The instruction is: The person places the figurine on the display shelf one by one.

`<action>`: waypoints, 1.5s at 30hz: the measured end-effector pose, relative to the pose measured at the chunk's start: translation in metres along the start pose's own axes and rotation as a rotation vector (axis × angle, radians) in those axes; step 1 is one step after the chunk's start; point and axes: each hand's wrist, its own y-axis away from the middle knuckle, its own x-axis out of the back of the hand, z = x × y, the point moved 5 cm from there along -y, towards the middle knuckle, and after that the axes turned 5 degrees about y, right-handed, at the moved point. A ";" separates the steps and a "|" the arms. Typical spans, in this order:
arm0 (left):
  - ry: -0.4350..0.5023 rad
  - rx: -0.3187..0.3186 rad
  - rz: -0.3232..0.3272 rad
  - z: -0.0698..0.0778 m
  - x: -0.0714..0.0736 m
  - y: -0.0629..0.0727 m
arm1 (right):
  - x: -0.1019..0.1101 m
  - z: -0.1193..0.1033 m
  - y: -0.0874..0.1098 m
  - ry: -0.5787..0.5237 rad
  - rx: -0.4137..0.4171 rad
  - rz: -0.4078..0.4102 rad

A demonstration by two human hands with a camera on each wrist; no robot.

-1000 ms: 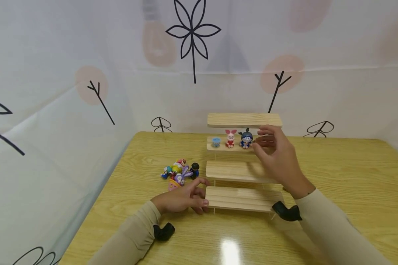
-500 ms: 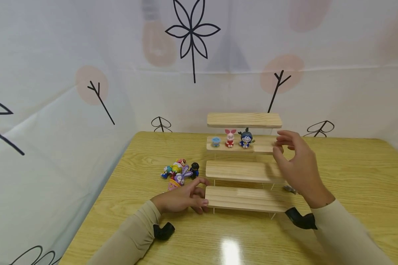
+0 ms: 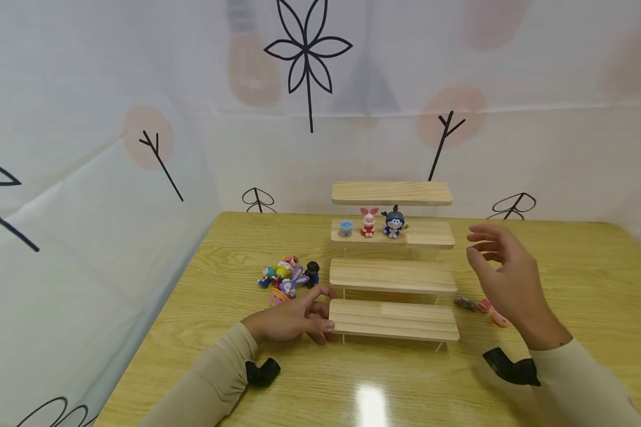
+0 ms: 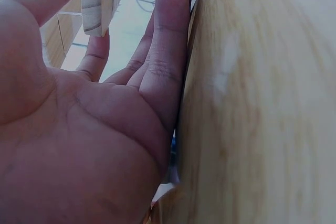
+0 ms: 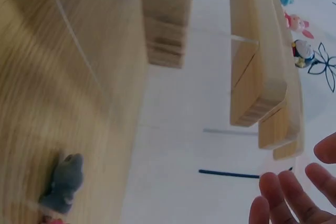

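Observation:
A four-tier wooden display stand (image 3: 392,323) stands on the table. My left hand (image 3: 291,317) holds the left end of its lowest board, thumb at the front corner and index finger at the rear one. In the left wrist view, the board's end (image 4: 93,6) sits between thumb and finger. On the second tier from the top are a small blue figurine (image 3: 346,228), a pink piglet figurine (image 3: 368,224) and a dark-hooded figurine (image 3: 394,223). My right hand (image 3: 513,281) is in the air right of the stand, fingers loosely bent and holding nothing.
Several figurines lie heaped left of the stand, among them a purple rabbit (image 3: 288,289) and a dark-haired figure (image 3: 312,273). On the right, a grey figurine (image 3: 466,303) and pink toys (image 3: 499,319) lie under my right hand. A patterned cloth (image 3: 374,77) hangs behind the table.
My right hand has moved away from the dark-hooded figurine, to the right and down past the stand, uncovering the grey and pink toys. My left hand stays at the lowest board.

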 end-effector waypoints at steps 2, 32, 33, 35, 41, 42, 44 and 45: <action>0.000 -0.002 0.000 -0.001 0.000 0.000 | -0.001 0.005 0.002 0.010 0.002 -0.020; 0.001 -0.012 -0.005 0.001 0.001 0.001 | -0.010 0.085 0.022 0.160 -0.092 -0.616; 0.001 -0.012 -0.006 0.000 0.001 0.001 | -0.011 0.086 0.022 0.161 -0.097 -0.626; -0.001 -0.010 -0.009 0.000 0.001 0.001 | -0.013 0.086 0.024 0.186 -0.079 -0.628; -0.008 -0.011 -0.013 0.001 0.000 0.000 | -0.017 0.087 0.028 0.288 0.011 -0.621; -0.009 -0.011 -0.013 0.002 0.000 0.000 | -0.018 0.088 0.029 0.291 0.012 -0.625; -0.010 -0.009 -0.011 0.002 0.000 0.000 | -0.018 0.088 0.029 0.294 0.018 -0.626; -0.010 -0.010 -0.010 0.002 0.000 0.000 | -0.018 0.088 0.029 0.296 0.022 -0.625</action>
